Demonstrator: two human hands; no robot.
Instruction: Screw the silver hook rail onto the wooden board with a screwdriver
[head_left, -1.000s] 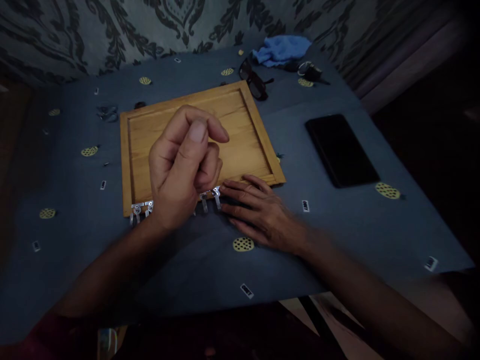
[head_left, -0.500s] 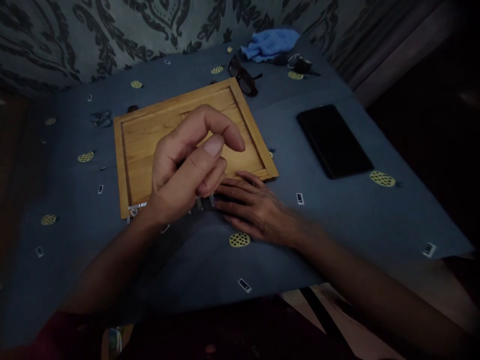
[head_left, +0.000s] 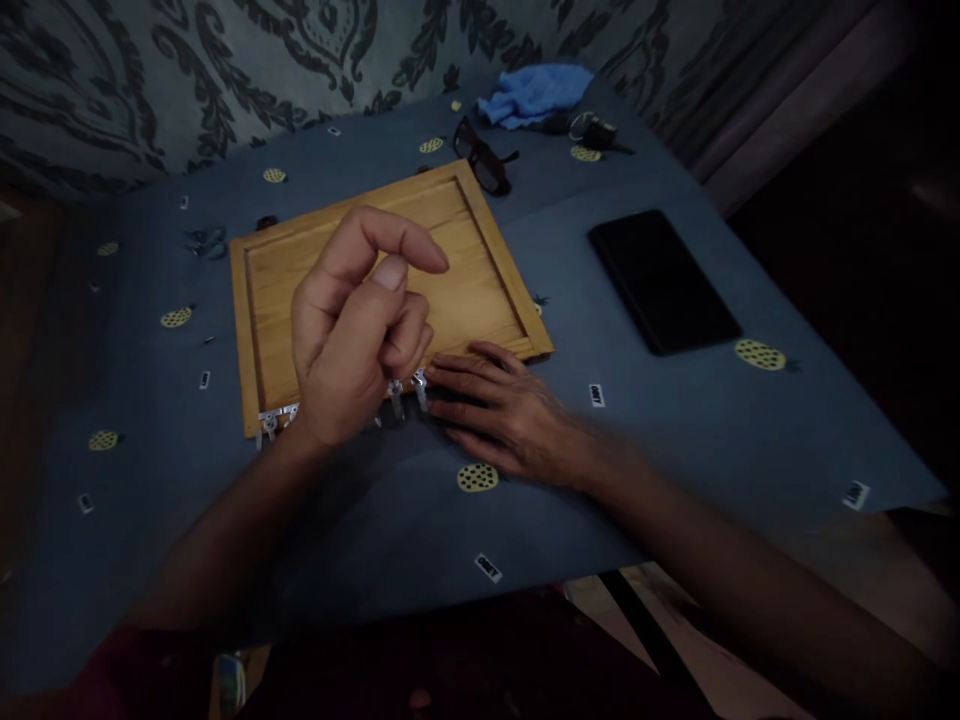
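A wooden tray lies on the dark blue cloth, with small metal clips sticking out from its near edge and more of them at its near left corner. My left hand is raised over the tray's near half. Its fingers are curled and the thumb tip is close to the bent index finger; I cannot see anything between them. My right hand lies flat on the cloth just in front of the tray. Its fingers are stretched out, and the fingertips touch the clips and the tray's edge.
A black phone lies to the right of the tray. Dark glasses, a blue cloth and a small dark object sit at the far edge near the patterned wall. The table's front edge runs close below my arms.
My left hand's index finger and thumb reached out to the right, then curled back toward the palm. The right hand has stayed in place. The view shifted slightly.
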